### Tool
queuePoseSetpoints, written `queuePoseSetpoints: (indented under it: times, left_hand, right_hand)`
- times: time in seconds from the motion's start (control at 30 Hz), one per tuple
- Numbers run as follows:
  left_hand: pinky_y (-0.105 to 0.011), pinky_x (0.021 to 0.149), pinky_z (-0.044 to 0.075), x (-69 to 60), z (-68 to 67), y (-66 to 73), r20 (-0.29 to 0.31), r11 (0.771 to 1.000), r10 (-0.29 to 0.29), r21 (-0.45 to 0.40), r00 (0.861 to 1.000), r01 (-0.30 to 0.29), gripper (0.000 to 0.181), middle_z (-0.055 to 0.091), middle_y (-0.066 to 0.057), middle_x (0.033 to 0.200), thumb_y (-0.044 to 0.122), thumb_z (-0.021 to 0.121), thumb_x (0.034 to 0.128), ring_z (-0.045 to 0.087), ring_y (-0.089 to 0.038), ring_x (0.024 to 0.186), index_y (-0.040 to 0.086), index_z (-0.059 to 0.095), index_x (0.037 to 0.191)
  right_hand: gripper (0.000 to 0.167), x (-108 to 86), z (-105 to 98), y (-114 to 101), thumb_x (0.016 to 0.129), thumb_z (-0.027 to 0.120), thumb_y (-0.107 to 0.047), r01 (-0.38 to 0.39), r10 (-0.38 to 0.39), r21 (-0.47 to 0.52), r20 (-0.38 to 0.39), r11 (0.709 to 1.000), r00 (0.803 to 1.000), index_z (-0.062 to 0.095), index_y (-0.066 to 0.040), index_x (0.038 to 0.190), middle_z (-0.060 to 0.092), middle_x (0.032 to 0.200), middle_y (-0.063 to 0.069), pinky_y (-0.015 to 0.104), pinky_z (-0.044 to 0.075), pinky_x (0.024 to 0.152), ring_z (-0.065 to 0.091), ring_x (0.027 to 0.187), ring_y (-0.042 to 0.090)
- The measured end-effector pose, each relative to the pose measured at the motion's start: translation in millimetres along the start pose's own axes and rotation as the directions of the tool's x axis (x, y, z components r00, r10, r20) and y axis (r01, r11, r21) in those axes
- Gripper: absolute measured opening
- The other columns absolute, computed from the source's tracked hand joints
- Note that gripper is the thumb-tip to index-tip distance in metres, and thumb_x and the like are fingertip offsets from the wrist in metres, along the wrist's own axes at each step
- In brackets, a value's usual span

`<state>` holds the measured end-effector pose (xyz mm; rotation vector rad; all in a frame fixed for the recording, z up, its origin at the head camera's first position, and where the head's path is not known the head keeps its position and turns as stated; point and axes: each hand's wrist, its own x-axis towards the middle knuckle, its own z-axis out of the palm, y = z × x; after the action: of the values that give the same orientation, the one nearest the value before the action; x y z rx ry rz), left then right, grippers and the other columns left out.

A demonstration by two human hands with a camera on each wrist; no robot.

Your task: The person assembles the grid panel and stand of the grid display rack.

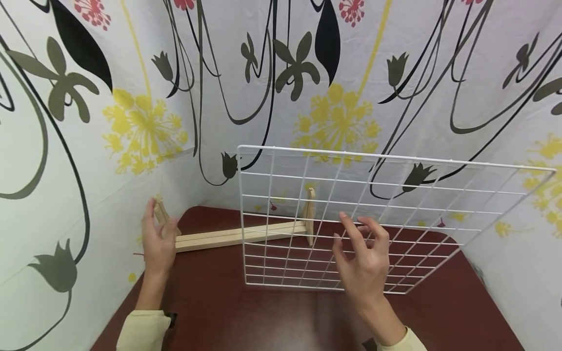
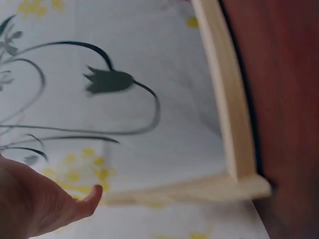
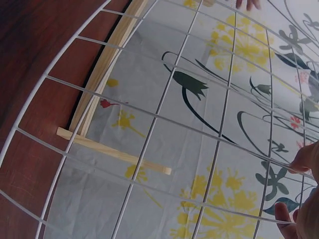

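Note:
A white wire grid panel (image 1: 285, 199) stands up over the brown table, its upper edge closer to the head camera. My right hand (image 1: 364, 258) is at the middle of its near side, holding the wires with bent fingers; the right wrist view shows only its fingertips (image 3: 285, 213) against them. Behind the grid lies a pale wooden stand (image 1: 210, 241), a long doubled bar with a crosspiece (image 1: 310, 209) at its right end. My left hand (image 1: 159, 246) is beside the crosspiece (image 2: 199, 191) at the left end, fingers fairly straight, a small gap apparently between.
The dark red-brown table (image 1: 210, 312) has rounded far corners. A white flower-printed cloth (image 1: 219, 58) surrounds it at the back and both sides, close behind the wooden stand. A dark wristband (image 1: 173, 320) shows at the left sleeve.

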<state>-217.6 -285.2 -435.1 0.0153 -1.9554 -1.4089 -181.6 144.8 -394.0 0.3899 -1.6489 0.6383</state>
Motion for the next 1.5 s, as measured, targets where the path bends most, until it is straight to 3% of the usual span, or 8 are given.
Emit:
queuePoseSetpoints:
  times: [0.2, 0.37, 0.5, 0.63, 0.83, 1.0, 1.23, 1.5]
  left_hand:
    - [-0.062, 0.131, 0.021, 8.8, -20.4, -30.2, 0.007, 0.986, -0.16, -0.057, 0.987, 0.16, 0.08, 0.009, -0.002, 0.18, 0.03, 0.058, 0.1082, 0.009, -0.028, 0.167, 0.028, 0.008, 0.171]
    - [-0.05, 0.136, 0.007, 17.1, -23.5, -49.3, 0.136, 0.943, -0.308, -0.085, 0.942, 0.321, 0.08, -0.004, -0.006, 0.18, 0.036, 0.049, 0.1117, 0.0, -0.031, 0.167, 0.028, -0.004, 0.171]
    - [-0.048, 0.136, 0.008, 23.9, -21.2, -62.2, 0.207, 0.929, -0.352, -0.041, 0.913, 0.368, 0.071, 0.0, -0.005, 0.18, 0.04, 0.038, 0.1141, 0.003, -0.029, 0.167, 0.025, -0.002, 0.171]
    - [-0.05, 0.134, 0.018, 25.6, -20.8, -72.8, 0.152, 0.919, -0.394, 0.039, 0.907, 0.393, 0.068, 0.014, -0.007, 0.179, 0.048, 0.038, 0.113, 0.016, -0.03, 0.165, 0.028, 0.01, 0.171]
    - [-0.051, 0.126, 0.038, 27.7, -24.5, -78.0, 0.09, 0.921, -0.383, 0.118, 0.919, 0.372, 0.068, 0.033, -0.013, 0.173, 0.047, 0.051, 0.1102, 0.038, -0.035, 0.157, 0.023, 0.026, 0.169]
    - [-0.018, 0.103, 0.052, 26.6, -26.2, -82.4, 0.014, 0.917, -0.337, 0.232, 0.941, 0.325, 0.055, 0.051, -0.011, 0.162, 0.04, 0.051, 0.1116, 0.055, -0.034, 0.144, 0.021, 0.041, 0.163]
    - [-0.058, 0.114, 0.048, 24.5, -11.7, -86.1, -0.017, 0.935, -0.175, 0.311, 0.984, 0.171, 0.047, 0.053, -0.02, 0.156, 0.026, 0.054, 0.1118, 0.054, -0.042, 0.142, 0.01, 0.051, 0.156]
    - [-0.06, 0.116, 0.045, 22.5, 7.4, -87.8, -0.025, 0.952, -0.144, 0.27, 0.989, 0.146, 0.044, 0.056, -0.022, 0.152, 0.02, 0.058, 0.1097, 0.055, -0.043, 0.142, 0.007, 0.055, 0.152]
  right_hand:
    - [0.03, -1.2, -0.3, 0.3, 0.101, 0.066, -0.028, 0.024, -0.024, -0.011, 0.002, 1.0, 1.0, 0.078, -0.014, 0.125, 0.061, 0.121, 0.024, 0.033, 0.045, 0.062, 0.064, 0.085, 0.031]
    - [0.031, -1.9, -1.9, 1.1, 0.101, 0.065, -0.029, 0.026, -0.026, -0.019, 0.007, 0.999, 1.0, 0.078, -0.015, 0.126, 0.062, 0.121, 0.024, 0.034, 0.045, 0.062, 0.065, 0.085, 0.031]
    - [0.031, -0.7, -2.6, 0.6, 0.1, 0.067, -0.027, 0.025, -0.025, -0.015, 0.007, 1.0, 1.0, 0.078, -0.015, 0.126, 0.062, 0.12, 0.024, 0.034, 0.045, 0.061, 0.065, 0.084, 0.031]
    - [0.032, 1.2, -2.5, -0.6, 0.098, 0.067, -0.024, 0.027, -0.027, -0.013, 0.011, 1.0, 1.0, 0.077, -0.015, 0.126, 0.062, 0.121, 0.024, 0.035, 0.045, 0.061, 0.065, 0.085, 0.032]
    - [0.031, 1.5, -3.2, -2.1, 0.101, 0.065, -0.027, 0.031, -0.03, -0.032, 0.021, 0.999, 0.999, 0.077, -0.016, 0.127, 0.063, 0.122, 0.024, 0.035, 0.044, 0.062, 0.065, 0.087, 0.033]
    - [0.031, 2.1, -3.9, -3.8, 0.104, 0.062, -0.031, 0.043, -0.042, -0.045, 0.031, 0.998, 0.999, 0.077, -0.017, 0.127, 0.063, 0.122, 0.024, 0.036, 0.043, 0.061, 0.064, 0.087, 0.033]
    - [0.031, 4.1, -3.9, -5.0, 0.103, 0.063, -0.03, 0.04, -0.04, -0.032, 0.002, 0.999, 0.999, 0.078, -0.015, 0.125, 0.063, 0.121, 0.025, 0.034, 0.042, 0.061, 0.063, 0.087, 0.035]
    - [0.03, 5.5, -6.5, -7.1, 0.104, 0.063, -0.03, 0.03, -0.03, -0.035, -0.008, 0.999, 1.0, 0.079, -0.015, 0.124, 0.063, 0.12, 0.026, 0.034, 0.041, 0.061, 0.063, 0.089, 0.035]
